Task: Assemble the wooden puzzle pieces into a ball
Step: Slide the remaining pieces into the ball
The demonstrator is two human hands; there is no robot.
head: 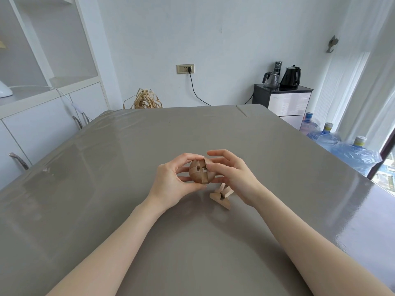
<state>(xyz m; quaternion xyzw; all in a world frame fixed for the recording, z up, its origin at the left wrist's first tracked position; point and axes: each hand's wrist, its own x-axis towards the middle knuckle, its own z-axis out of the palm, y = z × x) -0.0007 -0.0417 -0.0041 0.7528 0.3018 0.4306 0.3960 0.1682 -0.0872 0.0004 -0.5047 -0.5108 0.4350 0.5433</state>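
A partly built wooden ball [199,173] is held above the grey table [128,167] near its middle. My left hand [173,182] grips it from the left, thumb below and fingers curled over the top. My right hand [232,175] pinches its right side with thumb and fingers; a square gap shows in the ball's face. Just below my right hand, loose light wooden pieces [222,195] lie on the table: a wedge-shaped piece and two short bars.
A white shelf unit [42,82] stands to the left. Behind the table are a straw bundle [146,100], a wall socket with a black cable [185,69], and a dark cabinet with kettles [282,97]. Blue water bottles [342,144] sit at the right by the window.
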